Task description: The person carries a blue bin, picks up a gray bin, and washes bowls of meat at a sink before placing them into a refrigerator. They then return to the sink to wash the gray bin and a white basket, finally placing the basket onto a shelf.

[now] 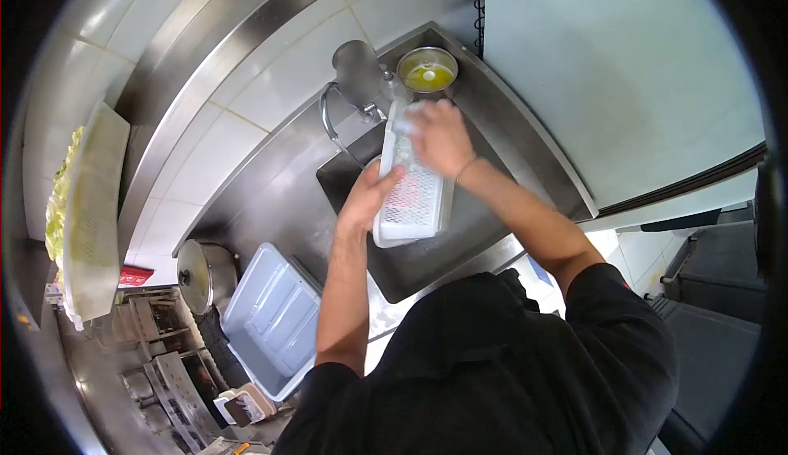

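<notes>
A white perforated plastic basket (pixel 413 196) is held tilted over the sink (pixel 394 278). My left hand (pixel 368 195) grips its left side, with the thumb laid over the perforated face. My right hand (pixel 443 136) is at the upper end of the basket, its fingers curled and pressed down, blurred by motion. Something whitish shows at those fingertips, too smeared to make out. Just left of the basket, the tap (pixel 330 118) runs a stream of water into the sink.
A metal pot (pixel 428 67) with yellow liquid stands at the sink's back corner. A grey-blue plastic tub (pixel 275 324) and a lidded pot (pixel 205 273) sit to the left. A white container of chopped greens (pixel 94 217) is on the far-left shelf. A pale panel (pixel 616 77) borders the right.
</notes>
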The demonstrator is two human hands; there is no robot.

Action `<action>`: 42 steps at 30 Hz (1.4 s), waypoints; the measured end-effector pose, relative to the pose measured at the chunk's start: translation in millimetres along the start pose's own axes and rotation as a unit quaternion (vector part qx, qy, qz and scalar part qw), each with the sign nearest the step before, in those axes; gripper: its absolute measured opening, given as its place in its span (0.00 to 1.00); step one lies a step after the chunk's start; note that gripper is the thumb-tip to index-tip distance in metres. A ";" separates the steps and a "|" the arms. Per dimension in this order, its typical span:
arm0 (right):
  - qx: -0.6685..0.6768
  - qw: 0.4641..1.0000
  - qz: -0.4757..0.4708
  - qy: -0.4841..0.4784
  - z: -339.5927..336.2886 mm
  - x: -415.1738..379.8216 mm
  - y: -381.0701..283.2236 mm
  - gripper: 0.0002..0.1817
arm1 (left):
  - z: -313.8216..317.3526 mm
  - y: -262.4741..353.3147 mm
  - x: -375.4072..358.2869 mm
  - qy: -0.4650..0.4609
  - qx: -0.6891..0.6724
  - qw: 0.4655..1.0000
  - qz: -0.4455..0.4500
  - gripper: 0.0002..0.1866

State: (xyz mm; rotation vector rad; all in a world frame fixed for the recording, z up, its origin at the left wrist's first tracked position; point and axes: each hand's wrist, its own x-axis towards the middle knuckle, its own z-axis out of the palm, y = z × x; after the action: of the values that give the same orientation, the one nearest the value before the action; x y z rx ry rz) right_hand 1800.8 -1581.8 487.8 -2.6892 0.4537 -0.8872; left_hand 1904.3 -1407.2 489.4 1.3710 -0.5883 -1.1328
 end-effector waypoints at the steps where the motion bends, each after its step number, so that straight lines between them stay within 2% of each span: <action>1: 0.012 0.999 -0.051 -0.001 -0.5 -14.4 -16.6 0.19 | -5.3 -7.3 0.1 0.008 -0.047 0.999 -0.010 0.18; 4: 0.082 0.990 -0.098 -0.057 -18.0 -66.6 -68.5 0.21 | -9.9 -20.6 -4.0 0.098 -0.165 0.980 -0.043 0.17; 5: 0.117 0.984 -0.112 -0.080 -28.8 -79.6 -78.1 0.22 | -7.2 -28.6 -5.7 0.089 -0.181 0.979 -0.009 0.16; 8: 0.160 0.977 -0.111 -0.085 -25.5 -119.0 -79.8 0.29 | 1.3 -41.5 -13.0 0.140 -0.209 0.967 0.044 0.16; 9: 0.125 0.982 -0.131 -0.052 -20.2 -130.3 -72.1 0.31 | -3.3 -52.8 -12.0 0.170 -0.237 0.956 0.027 0.17; 12: 0.124 0.984 -0.125 -0.012 -14.4 -146.3 -45.0 0.28 | -6.1 -78.9 -17.0 0.212 -0.395 0.893 -0.026 0.19; 13: 0.123 0.986 -0.110 -0.019 -7.9 -156.4 -33.8 0.31 | 4.6 -66.3 -26.0 0.219 -0.435 0.870 -0.075 0.22; 16: 0.191 0.965 0.140 0.111 30.4 -182.5 -4.7 0.33 | 9.2 -83.4 -40.3 0.225 -0.438 0.869 -0.054 0.24; 18: 0.151 0.944 0.267 0.122 55.5 -189.8 33.2 0.33 | 10.2 -87.4 -55.4 0.221 -0.444 0.867 -0.048 0.25; 21: 0.320 0.788 0.504 0.148 126.0 -205.5 100.8 0.34 | 8.1 -92.8 -80.4 0.212 -0.439 0.872 -0.050 0.27; 24: 0.505 0.605 0.616 0.001 144.1 -187.8 151.5 0.34 | -14.5 -90.8 -104.6 0.196 -0.395 0.896 -0.058 0.28; 27: 0.555 0.583 0.559 -0.201 143.7 -152.0 150.6 0.31 | -46.0 -91.5 -128.5 0.193 -0.308 0.929 -0.066 0.28; 29: 0.582 0.565 0.547 -0.207 188.9 -128.1 155.5 0.32 | -40.8 -83.3 -141.0 0.225 -0.175 0.956 -0.070 0.28; 31: 0.588 0.567 0.536 -0.212 192.5 -100.2 136.8 0.32 | -38.8 -77.1 -149.9 0.236 -0.071 0.966 -0.076 0.26; 33: 0.576 0.591 0.520 -0.218 126.2 -44.2 96.6 0.31 | -44.7 -70.6 -157.2 0.232 0.002 0.969 -0.080 0.24; 36: 0.489 0.729 0.414 -0.241 165.7 -18.0 101.5 0.28 | -36.8 -39.7 -163.1 0.227 0.049 0.973 -0.012 0.17; 38: 0.350 0.861 0.218 -0.296 159.3 3.4 83.3 0.27 | -37.5 -29.2 -159.6 0.201 0.096 0.975 -0.019 0.17; 39: 0.270 0.903 0.113 -0.315 152.9 16.4 71.3 0.26 | -33.9 -21.6 -155.4 0.199 0.129 0.971 -0.031 0.17; 40: 0.320 0.889 0.113 -0.308 148.6 22.5 51.3 0.24 | -30.7 -18.5 -153.5 0.195 0.162 0.966 -0.044 0.16; 42: 0.402 0.860 0.129 -0.286 111.9 24.4 -1.3 0.21 | -25.9 -37.2 -147.9 0.245 0.075 0.966 -0.032 0.17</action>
State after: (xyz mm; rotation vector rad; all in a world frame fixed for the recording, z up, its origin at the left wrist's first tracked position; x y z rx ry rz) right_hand 1888.2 -1572.1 414.4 -1.9019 0.2165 -0.1018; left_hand 1857.8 -1259.6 490.3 1.7364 -0.2732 -0.7656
